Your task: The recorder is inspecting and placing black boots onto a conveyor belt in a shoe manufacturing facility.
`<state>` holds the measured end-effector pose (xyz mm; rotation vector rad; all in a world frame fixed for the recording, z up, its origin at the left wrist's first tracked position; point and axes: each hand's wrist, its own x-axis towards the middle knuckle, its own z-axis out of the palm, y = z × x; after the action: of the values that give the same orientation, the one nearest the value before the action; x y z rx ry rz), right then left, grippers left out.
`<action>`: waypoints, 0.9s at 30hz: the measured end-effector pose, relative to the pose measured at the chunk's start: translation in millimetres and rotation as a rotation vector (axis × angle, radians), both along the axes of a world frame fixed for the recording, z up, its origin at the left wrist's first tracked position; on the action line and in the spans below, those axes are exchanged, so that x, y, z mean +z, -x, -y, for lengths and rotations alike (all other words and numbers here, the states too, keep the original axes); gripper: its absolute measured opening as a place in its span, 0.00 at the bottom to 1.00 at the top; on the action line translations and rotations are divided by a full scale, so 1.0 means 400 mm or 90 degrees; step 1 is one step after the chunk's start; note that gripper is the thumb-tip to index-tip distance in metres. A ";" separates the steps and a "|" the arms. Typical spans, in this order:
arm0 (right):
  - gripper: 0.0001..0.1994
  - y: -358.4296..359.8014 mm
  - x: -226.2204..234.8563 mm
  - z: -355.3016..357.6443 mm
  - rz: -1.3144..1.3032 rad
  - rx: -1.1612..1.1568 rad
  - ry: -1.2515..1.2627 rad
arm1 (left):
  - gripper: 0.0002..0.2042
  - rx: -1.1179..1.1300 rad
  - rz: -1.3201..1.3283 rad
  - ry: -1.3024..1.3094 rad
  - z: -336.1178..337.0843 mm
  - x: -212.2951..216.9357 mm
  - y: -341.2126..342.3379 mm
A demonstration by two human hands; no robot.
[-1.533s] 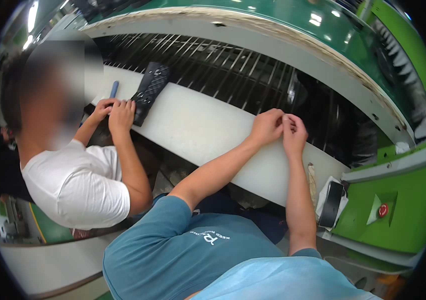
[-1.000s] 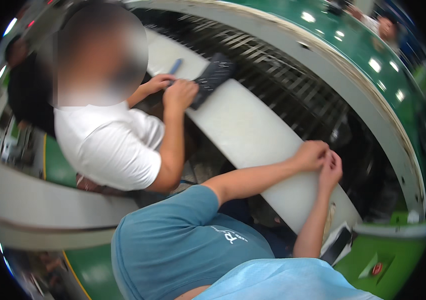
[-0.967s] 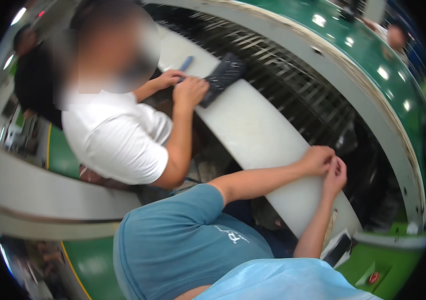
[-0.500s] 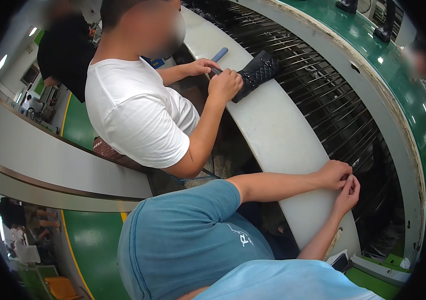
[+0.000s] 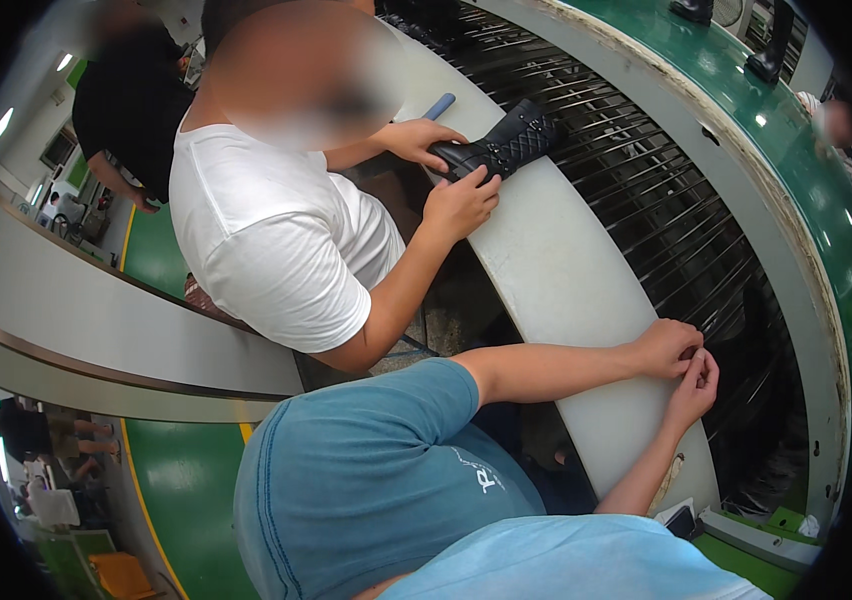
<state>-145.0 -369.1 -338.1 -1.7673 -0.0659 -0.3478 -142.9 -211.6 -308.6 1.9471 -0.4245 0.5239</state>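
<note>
My left hand (image 5: 668, 347) lies with curled fingers over the far edge of the white worktop (image 5: 586, 280). Just below it, my right hand (image 5: 694, 388) is closed, its fingertips meeting those of the left. Whatever may be pinched between them is too small or hidden to make out. Farther up the worktop, a co-worker in a white T-shirt holds a black boot (image 5: 501, 145) with a quilted shaft. The boot lies on its side, that person's hands around its foot part.
Beyond the worktop runs a conveyor of metal rods (image 5: 646, 190), bounded by a curved grey frame (image 5: 746, 190). A blue handle (image 5: 439, 106) lies near the boot. Close to my right forearm is a dark phone-like object (image 5: 681, 522). Other people stand in the background.
The co-worker's hands have shifted and spread around the boot's foot, and that person's head has leaned forward over the worktop. My own hands have hardly moved.
</note>
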 end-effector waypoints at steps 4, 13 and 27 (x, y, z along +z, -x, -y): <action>0.18 -0.003 0.000 -0.002 0.010 0.004 0.022 | 0.09 -0.004 -0.029 -0.010 -0.007 0.005 0.005; 0.16 0.027 0.040 -0.028 -0.013 -0.065 0.048 | 0.10 -0.009 0.008 -0.003 -0.011 0.016 0.002; 0.11 0.050 0.086 -0.059 0.019 -0.063 -0.026 | 0.08 -0.041 -0.093 -0.026 -0.016 0.052 0.023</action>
<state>-165.0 -345.7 -303.6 -1.7289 0.0072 -0.4446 -152.1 -205.1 -287.9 1.9888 -0.4060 0.3317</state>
